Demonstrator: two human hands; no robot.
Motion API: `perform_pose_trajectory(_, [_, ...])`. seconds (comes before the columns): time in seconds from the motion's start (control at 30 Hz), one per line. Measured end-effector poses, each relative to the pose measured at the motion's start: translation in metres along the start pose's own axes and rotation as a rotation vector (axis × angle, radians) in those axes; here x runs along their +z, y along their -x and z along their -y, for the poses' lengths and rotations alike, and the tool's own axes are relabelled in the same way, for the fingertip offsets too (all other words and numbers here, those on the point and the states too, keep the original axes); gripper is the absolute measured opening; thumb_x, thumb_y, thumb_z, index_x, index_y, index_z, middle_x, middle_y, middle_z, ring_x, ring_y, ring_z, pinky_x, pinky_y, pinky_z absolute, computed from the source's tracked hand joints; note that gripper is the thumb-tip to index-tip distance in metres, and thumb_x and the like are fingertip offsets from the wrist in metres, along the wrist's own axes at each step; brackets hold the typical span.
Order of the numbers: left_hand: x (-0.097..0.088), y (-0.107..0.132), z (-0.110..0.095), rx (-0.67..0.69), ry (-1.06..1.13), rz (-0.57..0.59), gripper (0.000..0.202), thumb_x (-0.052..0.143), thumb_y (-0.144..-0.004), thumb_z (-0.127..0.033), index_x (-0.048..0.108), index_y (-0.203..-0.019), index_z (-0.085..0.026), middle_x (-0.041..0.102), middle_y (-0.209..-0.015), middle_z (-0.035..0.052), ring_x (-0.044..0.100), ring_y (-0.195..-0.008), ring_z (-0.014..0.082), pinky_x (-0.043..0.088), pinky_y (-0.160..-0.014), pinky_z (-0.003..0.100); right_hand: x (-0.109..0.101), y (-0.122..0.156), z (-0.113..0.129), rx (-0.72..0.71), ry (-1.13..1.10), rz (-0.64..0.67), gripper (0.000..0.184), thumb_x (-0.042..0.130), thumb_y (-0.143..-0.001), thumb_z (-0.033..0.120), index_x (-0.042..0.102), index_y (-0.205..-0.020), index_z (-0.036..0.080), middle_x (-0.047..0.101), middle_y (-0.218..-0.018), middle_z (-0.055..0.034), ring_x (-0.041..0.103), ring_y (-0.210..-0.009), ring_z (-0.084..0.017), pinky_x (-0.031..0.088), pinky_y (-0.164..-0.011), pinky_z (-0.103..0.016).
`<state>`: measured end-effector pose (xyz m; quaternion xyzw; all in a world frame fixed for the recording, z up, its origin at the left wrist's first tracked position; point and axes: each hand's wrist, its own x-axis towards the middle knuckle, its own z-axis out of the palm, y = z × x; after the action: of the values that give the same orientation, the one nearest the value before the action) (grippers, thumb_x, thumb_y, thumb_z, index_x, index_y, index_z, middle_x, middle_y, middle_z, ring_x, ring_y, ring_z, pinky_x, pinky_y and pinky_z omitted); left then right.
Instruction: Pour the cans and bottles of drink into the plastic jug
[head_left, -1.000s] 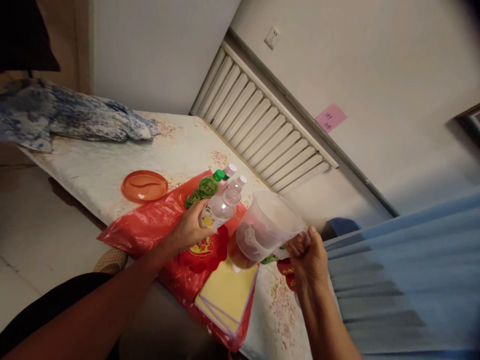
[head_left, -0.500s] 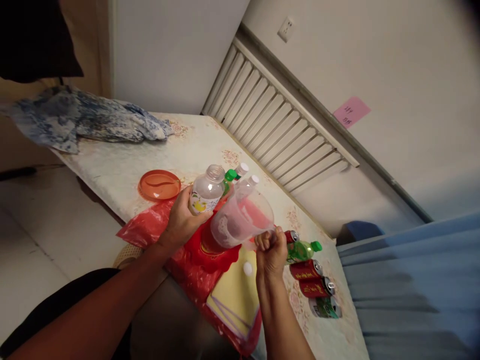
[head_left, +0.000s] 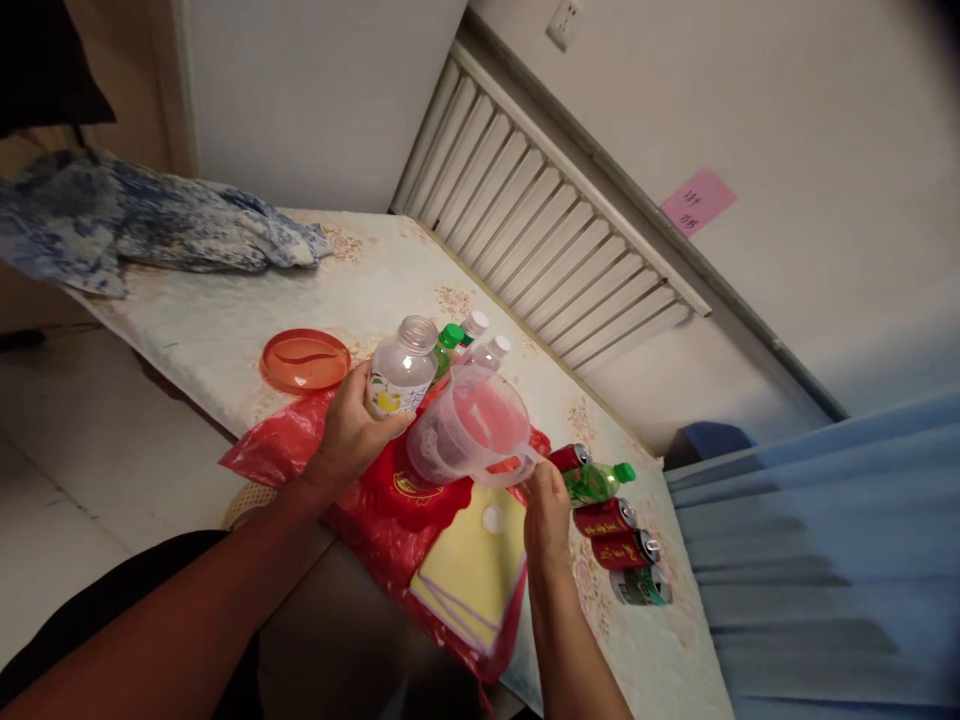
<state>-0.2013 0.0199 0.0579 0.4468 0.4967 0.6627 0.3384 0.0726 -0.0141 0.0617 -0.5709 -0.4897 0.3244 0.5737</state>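
Note:
My left hand (head_left: 354, 425) is wrapped round a clear plastic bottle (head_left: 399, 372) with a lemon-patterned label and an uncapped mouth. In my right hand (head_left: 546, 500) is the handle of a translucent measuring jug (head_left: 469, 430), which leans to the left beside the bottle. Pink shows through the jug; whether it holds liquid I cannot tell. Below the jug lies a red scalloped dish (head_left: 420, 500) on a red plastic bag (head_left: 375, 530). A folded yellow cloth (head_left: 480, 570) rests on the bag, with a small white cap (head_left: 492, 519) on it.
An orange lid (head_left: 304, 362) lies left of the bottle. Behind the jug stand a green-capped bottle (head_left: 450, 342) and two white-capped ones. Several red cans (head_left: 626, 549), a green can (head_left: 641, 586) and a lying green bottle (head_left: 596, 482) are at the right. A radiator (head_left: 540, 200) lines the wall.
The jug has tipped a little differently, its handle now showing more clearly in my right hand. The left hand still holds the bottle. The whole view has shifted slightly.

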Motion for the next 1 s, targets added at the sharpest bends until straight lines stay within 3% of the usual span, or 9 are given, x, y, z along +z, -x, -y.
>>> perform_pose_trajectory(0.07, [0.000, 0.000, 0.002, 0.003, -0.007, -0.002, 0.066, 0.077, -0.061, -0.030, 0.054, -0.122, -0.017, 0.064, -0.107, 0.0063, 0.064, -0.095, 0.0268, 0.052, -0.083, 0.038, -0.018, 0.004, -0.015, 0.038, 0.221, 0.023, 0.042, 0.071, -0.071, 0.047, 0.065, -0.099, 0.018, 0.068, -0.087, -0.0051, 0.062, -0.077, -0.020, 0.051, -0.070, -0.032])
perform_pose_trajectory(0.17, [0.002, -0.001, 0.006, 0.018, -0.009, -0.009, 0.072, 0.076, -0.060, -0.029, 0.051, -0.127, -0.017, 0.063, -0.115, 0.0083, 0.063, -0.102, 0.0287, 0.051, -0.090, 0.041, -0.036, 0.017, -0.039, 0.029, 0.481, 0.085, 0.047, 0.074, -0.064, 0.040, 0.068, -0.104, 0.017, 0.066, -0.088, -0.0063, 0.060, -0.072, -0.020, 0.051, -0.065, -0.033])
perform_pose_trajectory(0.27, [0.003, -0.001, 0.008, 0.018, -0.007, 0.000, 0.074, 0.076, -0.060, -0.029, 0.051, -0.129, -0.017, 0.063, -0.118, 0.0090, 0.063, -0.105, 0.0297, 0.051, -0.092, 0.042, -0.042, 0.032, -0.057, -0.018, 0.660, 0.143, 0.051, 0.075, -0.063, 0.034, 0.069, -0.110, 0.017, 0.065, -0.094, -0.0075, 0.058, -0.072, -0.020, 0.052, -0.066, -0.034])
perform_pose_trajectory(0.37, [0.004, -0.001, 0.009, 0.006, -0.006, 0.012, 0.076, 0.077, -0.060, -0.028, 0.051, -0.130, -0.017, 0.064, -0.118, 0.0092, 0.063, -0.105, 0.0304, 0.051, -0.093, 0.043, -0.041, 0.041, -0.066, -0.065, 0.771, 0.174, 0.043, 0.073, -0.064, 0.027, 0.070, -0.107, 0.019, 0.064, -0.095, -0.0067, 0.059, -0.078, -0.021, 0.051, -0.073, -0.035])
perform_pose_trajectory(0.5, [0.005, -0.001, 0.010, 0.003, 0.008, 0.020, 0.078, 0.077, -0.061, -0.028, 0.049, -0.133, -0.018, 0.063, -0.119, 0.0096, 0.063, -0.106, 0.0304, 0.051, -0.094, 0.044, -0.038, 0.043, -0.071, -0.104, 0.792, 0.165, 0.032, 0.065, -0.068, 0.021, 0.071, -0.100, 0.020, 0.066, -0.091, -0.0054, 0.060, -0.080, -0.022, 0.050, -0.074, -0.034])
perform_pose_trajectory(0.67, [0.003, -0.001, 0.006, -0.011, -0.003, 0.025, 0.075, 0.077, -0.060, -0.028, 0.051, -0.130, -0.017, 0.063, -0.118, 0.0097, 0.063, -0.106, 0.0305, 0.050, -0.095, 0.044, -0.038, 0.043, -0.077, -0.076, 0.710, 0.097, 0.026, 0.066, -0.069, 0.026, 0.070, -0.094, 0.019, 0.068, -0.090, -0.0055, 0.061, -0.079, -0.022, 0.050, -0.074, -0.033])
perform_pose_trajectory(1.0, [-0.002, 0.005, -0.002, 0.005, -0.014, 0.041, 0.074, 0.076, -0.061, -0.030, 0.050, -0.130, -0.016, 0.063, -0.118, 0.0100, 0.063, -0.107, 0.0307, 0.051, -0.094, 0.043, -0.041, 0.051, -0.073, 0.047, 0.556, -0.015, 0.028, 0.069, -0.068, 0.032, 0.067, -0.091, 0.016, 0.068, -0.080, -0.0029, 0.059, -0.067, -0.017, 0.049, -0.064, -0.028])
